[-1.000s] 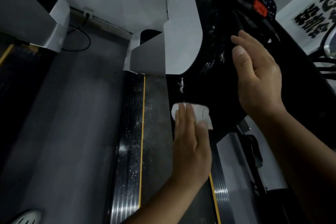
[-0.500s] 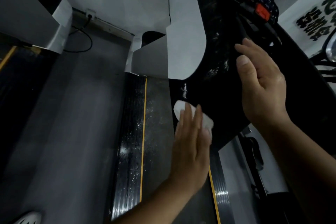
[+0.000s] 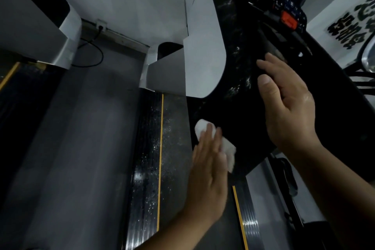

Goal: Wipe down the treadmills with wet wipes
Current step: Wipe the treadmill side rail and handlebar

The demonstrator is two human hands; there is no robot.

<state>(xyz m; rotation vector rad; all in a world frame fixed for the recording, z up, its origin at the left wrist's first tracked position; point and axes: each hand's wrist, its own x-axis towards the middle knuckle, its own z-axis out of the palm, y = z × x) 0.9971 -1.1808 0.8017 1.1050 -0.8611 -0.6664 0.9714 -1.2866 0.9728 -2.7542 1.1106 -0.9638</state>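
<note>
Pressing rather than clutching: left hand point(image 3: 209, 172) flat, fingers straight, pinning the wet wipe point(image 3: 228, 150) against the near lower edge of the glossy black treadmill panel point(image 3: 243, 119). Bracing farther up and right with the right hand point(image 3: 290, 111), spread and empty; contact with the panel unclear. Below left, dusty deck point(image 3: 176, 119) beside a yellow stripe point(image 3: 161, 138). Far right, red button point(image 3: 289, 19). Left of the right hand, pale smears point(image 3: 235, 87), probably not yet wiped. Likely trouble: with nothing curled round it, could slide off the rounded edge, land on the gritty deck and drag grit back across the gloss. Could also bump the red button when reaching far right.
</note>
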